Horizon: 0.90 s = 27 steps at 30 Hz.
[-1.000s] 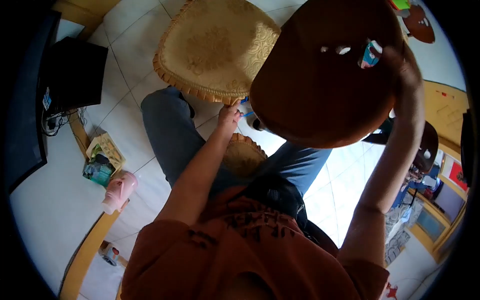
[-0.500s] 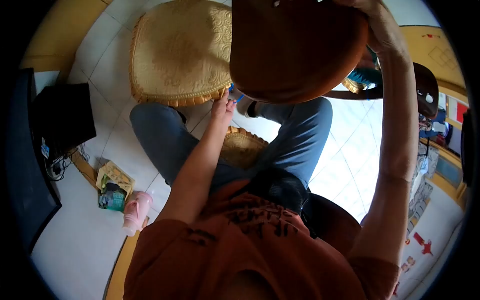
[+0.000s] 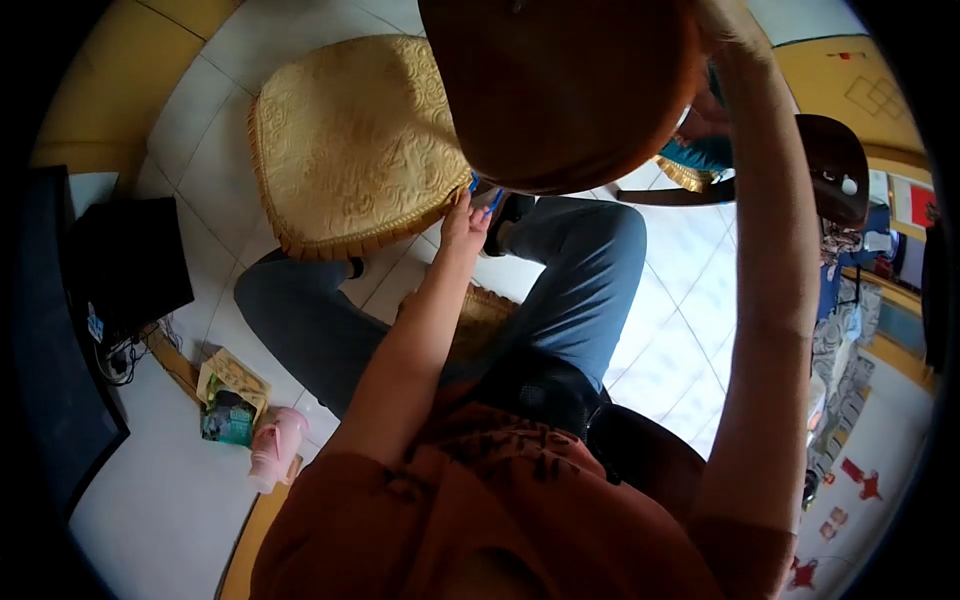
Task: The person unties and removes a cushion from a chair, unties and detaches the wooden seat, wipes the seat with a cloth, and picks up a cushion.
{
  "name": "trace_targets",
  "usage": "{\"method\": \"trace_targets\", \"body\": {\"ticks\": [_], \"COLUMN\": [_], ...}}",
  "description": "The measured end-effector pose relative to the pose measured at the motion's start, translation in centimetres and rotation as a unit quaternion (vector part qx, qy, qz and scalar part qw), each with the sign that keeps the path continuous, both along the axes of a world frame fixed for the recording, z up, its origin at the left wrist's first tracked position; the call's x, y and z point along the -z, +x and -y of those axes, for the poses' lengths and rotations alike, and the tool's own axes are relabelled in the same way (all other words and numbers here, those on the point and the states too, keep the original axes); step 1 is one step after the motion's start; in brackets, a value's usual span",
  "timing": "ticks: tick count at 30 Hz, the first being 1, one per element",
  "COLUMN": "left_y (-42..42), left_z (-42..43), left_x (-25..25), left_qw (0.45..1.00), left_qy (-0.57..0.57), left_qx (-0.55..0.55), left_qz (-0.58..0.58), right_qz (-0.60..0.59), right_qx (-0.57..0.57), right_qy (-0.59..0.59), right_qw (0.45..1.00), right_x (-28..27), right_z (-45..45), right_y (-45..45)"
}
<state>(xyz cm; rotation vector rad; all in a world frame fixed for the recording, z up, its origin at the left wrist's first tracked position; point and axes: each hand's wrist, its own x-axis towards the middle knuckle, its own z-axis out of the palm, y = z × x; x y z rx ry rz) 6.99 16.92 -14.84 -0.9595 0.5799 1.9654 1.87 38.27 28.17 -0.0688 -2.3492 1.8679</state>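
A dark brown wooden chair back [image 3: 570, 90] fills the top centre. My right hand [image 3: 728, 28] is at its upper right edge, with the fingers hidden behind or beyond it. Left of it lies a gold patterned seat cushion [image 3: 350, 140] with a pleated frill. My left hand [image 3: 464, 222] is closed at the cushion's near right corner, where a thin blue thing [image 3: 494, 203] shows by the fingers. What exactly the fingers pinch is too small to tell. Between my legs another gold frilled cushion [image 3: 482, 318] partly shows.
A black box [image 3: 130, 255], a green and tan packet [image 3: 232, 396] and a pink pitcher [image 3: 277, 448] are at the left. Another brown chair [image 3: 832, 170] stands at the right. Under me is a dark seat [image 3: 650, 455]. Part of a person in teal shows behind the chair back.
The chair back has shifted up and left in view with my right hand. The gold cushion has also moved left and now sits tilted. My left hand stays at its corner.
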Motion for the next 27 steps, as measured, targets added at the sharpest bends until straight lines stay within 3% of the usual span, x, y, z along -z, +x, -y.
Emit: {"method": "trace_targets", "body": {"ticks": [3, 5, 7, 8, 10, 12, 14, 15, 16, 18, 19, 20, 22, 24, 26, 27], "left_y": [0.2, 0.4, 0.8, 1.3, 2.2, 2.7, 3.2, 3.3, 3.4, 2.8, 2.3, 1.8, -0.4, -1.8, -3.1, -3.3], "left_z": [0.9, 1.3, 1.6, 2.0, 2.9, 2.8, 2.3, 2.4, 2.3, 1.8, 2.0, 2.3, 2.6, 1.4, 0.3, -0.5], "left_x": [0.8, 0.3, 0.3, 0.7, 2.0, 1.4, -1.8, -2.1, -2.3, -3.6, -4.6, -5.6, -5.4, -6.9, -5.9, -7.3], "left_qw": [0.999, 0.998, 0.998, 0.997, 0.995, 0.989, 0.986, 0.985, 0.975, 0.961, 0.927, 0.869, 0.788, 0.665, 0.664, 0.533], "left_qy": [-0.029, -0.035, -0.055, -0.059, 0.072, 0.065, 0.000, -0.004, -0.001, 0.001, -0.137, -0.271, -0.259, -0.350, -0.321, -0.384], "left_qx": [-0.013, -0.001, 0.009, 0.011, 0.021, 0.065, 0.089, 0.095, 0.099, 0.105, 0.136, 0.164, 0.127, 0.259, 0.307, 0.363], "left_qz": [-0.029, -0.042, -0.040, -0.041, -0.065, -0.113, -0.143, -0.144, -0.198, -0.256, -0.321, -0.379, -0.543, -0.606, -0.602, -0.661], "right_qz": [0.061, -0.023, -0.103, -0.086, 0.008, 0.205, 0.351, 0.364, 0.307, 0.192, 0.155, 0.155, 0.210, 0.219, 0.178, 0.209], "right_qx": [0.006, 0.137, 0.263, 0.327, 0.450, 0.362, 0.311, 0.314, 0.330, 0.373, 0.388, 0.390, 0.381, 0.390, 0.395, 0.382], "right_qy": [-0.038, -0.122, -0.200, -0.202, -0.171, -0.029, -0.054, -0.106, -0.297, -0.335, -0.265, -0.272, -0.180, -0.139, -0.061, -0.072], "right_qw": [0.997, 0.983, 0.938, 0.919, 0.876, 0.909, 0.881, 0.870, 0.842, 0.844, 0.869, 0.866, 0.882, 0.884, 0.899, 0.897], "right_x": [0.6, 4.1, 9.2, 12.7, 21.5, 32.8, 36.6, 37.2, 33.4, 39.3, 39.4, 39.6, 39.1, 38.7, 39.2, 38.0], "right_z": [-0.6, -0.3, 0.5, 0.7, 0.9, 2.5, 7.3, 9.3, 11.3, 12.3, 12.7, 12.7, 12.7, 13.1, 13.4, 13.3], "right_y": [1.0, 2.5, 4.3, 5.3, 7.5, 10.5, 11.6, 11.4, 11.6, 11.5, 11.5, 11.5, 11.5, 12.0, 12.4, 12.6]}}
